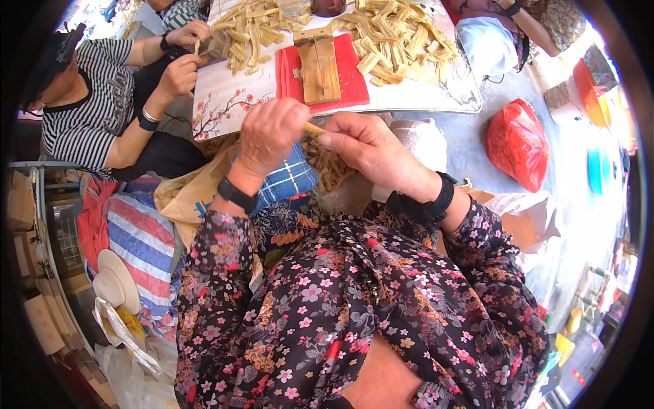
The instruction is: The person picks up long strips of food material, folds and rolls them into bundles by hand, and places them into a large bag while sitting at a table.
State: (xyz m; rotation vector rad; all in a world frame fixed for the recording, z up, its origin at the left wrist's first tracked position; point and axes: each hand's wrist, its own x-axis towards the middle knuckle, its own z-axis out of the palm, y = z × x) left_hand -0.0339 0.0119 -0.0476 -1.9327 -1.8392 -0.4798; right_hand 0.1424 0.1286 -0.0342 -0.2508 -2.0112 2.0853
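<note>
Between my hands, above my lap, a short tan strip is held just in front of the table edge. My left hand is closed in a fist around one end of it. The thumb and fingers of my right hand pinch the other end. Beyond them, a narrow wooden board with a raised block at its far end lies on a folded red cloth. Pale yellow strips are heaped on both sides, in a left pile and a right pile.
The flower-printed table spans the far side. A person in a striped shirt sits at left, both hands at a small strip. Brown strips lie below my hands, beside a blue checked cloth. A red plastic bag stands on the floor at right.
</note>
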